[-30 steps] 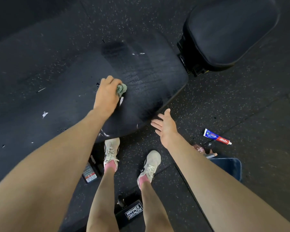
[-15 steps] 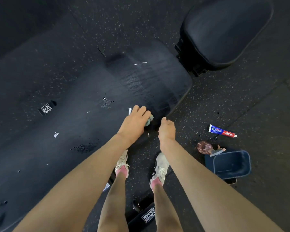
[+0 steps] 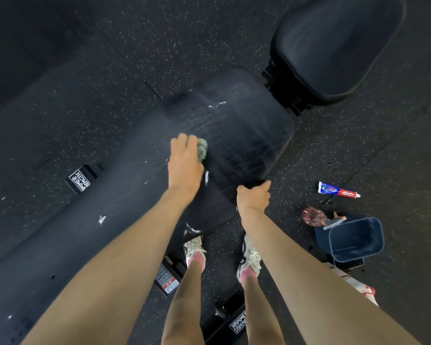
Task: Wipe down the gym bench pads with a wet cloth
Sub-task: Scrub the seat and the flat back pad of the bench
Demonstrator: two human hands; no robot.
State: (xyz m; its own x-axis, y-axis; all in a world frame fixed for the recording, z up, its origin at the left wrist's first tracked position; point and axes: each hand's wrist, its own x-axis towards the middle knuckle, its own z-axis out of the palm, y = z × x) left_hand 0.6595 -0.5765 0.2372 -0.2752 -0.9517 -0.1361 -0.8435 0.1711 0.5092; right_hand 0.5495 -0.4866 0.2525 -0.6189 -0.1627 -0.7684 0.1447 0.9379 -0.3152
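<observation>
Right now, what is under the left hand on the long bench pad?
A green cloth sticks out from under the left hand, on the wet bench pad. The hand covers the rest of the cloth, so its full shape cannot be seen.

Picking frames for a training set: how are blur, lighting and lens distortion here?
Head view: the left hand and cloth are slightly motion-blurred, while the right hand gripping the bench pad is sharper; dim light merges the black pad with the floor, though wet streaks catch a faint sheen; the wide-angle lens bows the pad's long edges.
</observation>
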